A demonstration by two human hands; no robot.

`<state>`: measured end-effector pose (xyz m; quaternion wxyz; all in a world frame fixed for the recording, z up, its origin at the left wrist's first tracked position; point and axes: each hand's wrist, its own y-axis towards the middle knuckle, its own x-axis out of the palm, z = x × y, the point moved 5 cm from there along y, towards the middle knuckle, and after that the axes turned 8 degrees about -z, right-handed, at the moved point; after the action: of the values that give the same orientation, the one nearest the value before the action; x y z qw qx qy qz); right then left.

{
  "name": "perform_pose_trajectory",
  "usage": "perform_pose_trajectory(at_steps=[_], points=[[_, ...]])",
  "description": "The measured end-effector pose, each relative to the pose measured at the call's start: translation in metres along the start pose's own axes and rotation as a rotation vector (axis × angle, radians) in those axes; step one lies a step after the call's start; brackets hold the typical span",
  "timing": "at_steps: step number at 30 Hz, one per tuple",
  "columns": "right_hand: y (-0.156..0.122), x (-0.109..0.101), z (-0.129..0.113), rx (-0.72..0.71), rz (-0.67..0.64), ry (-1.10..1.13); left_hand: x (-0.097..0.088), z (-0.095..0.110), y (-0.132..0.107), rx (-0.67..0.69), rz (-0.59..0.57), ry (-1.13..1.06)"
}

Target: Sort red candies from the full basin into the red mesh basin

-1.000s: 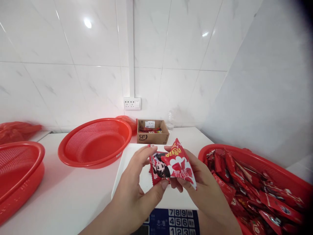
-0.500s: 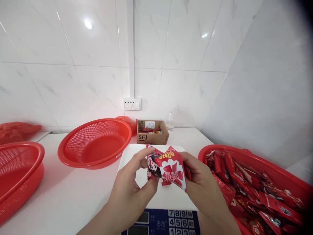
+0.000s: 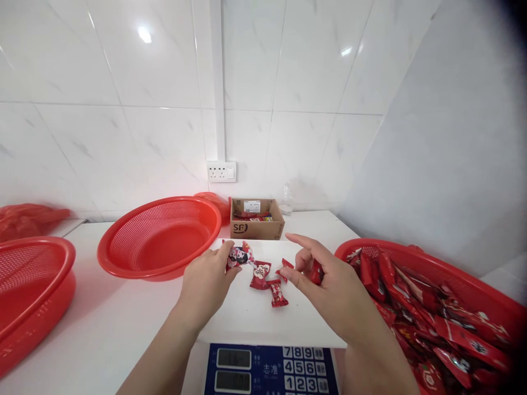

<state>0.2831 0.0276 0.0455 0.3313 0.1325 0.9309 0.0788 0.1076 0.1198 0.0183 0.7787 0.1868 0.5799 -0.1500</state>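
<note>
A scale (image 3: 269, 354) with two small red packets (image 3: 278, 294) on its white pan (image 3: 267, 326).
Over the pan, the right hand (image 3: 331, 288) curls its lower fingers round a dark red packet (image 3: 316, 272), thumb and forefinger spread, a red piece (image 3: 285, 266) at the thumb tip, gripped or not I cannot tell; the left hand (image 3: 206, 285) pinches a patterned packet (image 3: 240, 255). Beyond stand a red colander (image 3: 160, 241), left, and a carton (image 3: 255, 231).

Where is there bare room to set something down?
Bare: the table between the leftmost basket and left forearm, and the front of the scale platform, bordered by the blue panel. Crowded: the platform's middle, where loose packets lie between left hand and right hand, and the packet-filled right basket.
</note>
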Motion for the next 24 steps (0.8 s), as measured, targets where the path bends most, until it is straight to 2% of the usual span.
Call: perform_pose_trajectory(at_steps=[4,7,10,13,17,21,24], points=[[0.000,-0.002,0.000,-0.005,0.031,0.004,-0.004,-0.001,-0.003,-0.006,-0.052,-0.101],[0.001,0.002,0.002,0.000,-0.002,-0.002,-0.005,0.009,-0.010,0.104,-0.101,-0.415],[0.001,0.017,-0.002,-0.088,-0.164,-0.037,-0.002,0.029,-0.019,0.299,-0.260,-0.762],[-0.001,0.036,-0.009,-0.192,-0.324,-0.106,0.002,0.045,-0.027,0.412,-0.365,-0.897],[-0.003,0.041,-0.010,-0.197,-0.328,-0.092,0.002,0.043,-0.026,0.351,-0.309,-0.941],[-0.007,0.023,-0.010,-0.224,-0.176,0.086,-0.005,0.032,-0.025,0.329,-0.203,-1.165],[-0.010,0.014,-0.009,-0.231,-0.126,0.171,-0.008,0.027,-0.027,0.331,-0.144,-1.268]])
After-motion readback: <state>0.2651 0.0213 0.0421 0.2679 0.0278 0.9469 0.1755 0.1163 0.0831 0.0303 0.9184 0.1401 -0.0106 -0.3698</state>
